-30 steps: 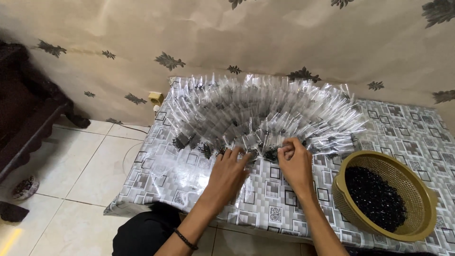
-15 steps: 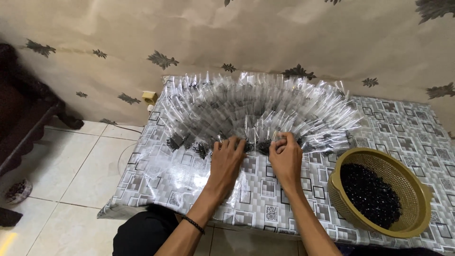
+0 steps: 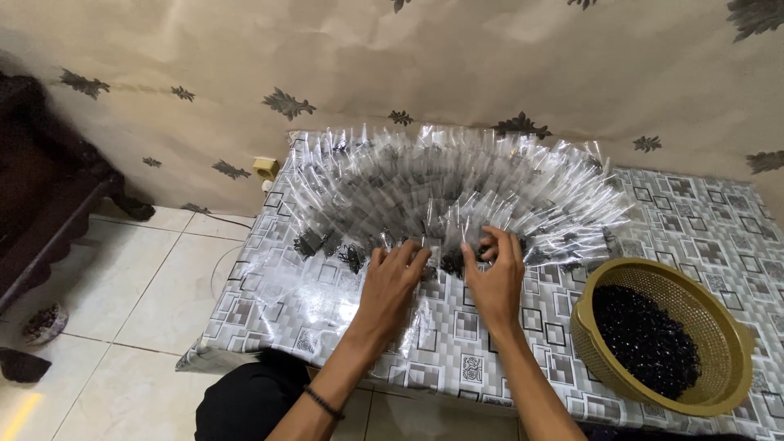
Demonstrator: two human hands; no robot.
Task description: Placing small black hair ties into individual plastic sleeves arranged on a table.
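Hands at the near edge of a fan of clear plastic packets on the bench.

Clear packets (image 3: 457,192) lie spread in a wide fan across the bench (image 3: 457,343), which wears a grey square-patterned cover, their dark-filled lower ends pointing toward the person. The left hand (image 3: 390,282) rests flat with fingers extended, its grip open, fingertips touching the packet ends at the middle of the fan. The right hand (image 3: 494,273) sits just beside it, fingers curled, its grip closed on a packet end at the fan's near edge. A yellow-brown basket (image 3: 723,343) holding small black pieces stands on the bench to the right, apart from both hands.
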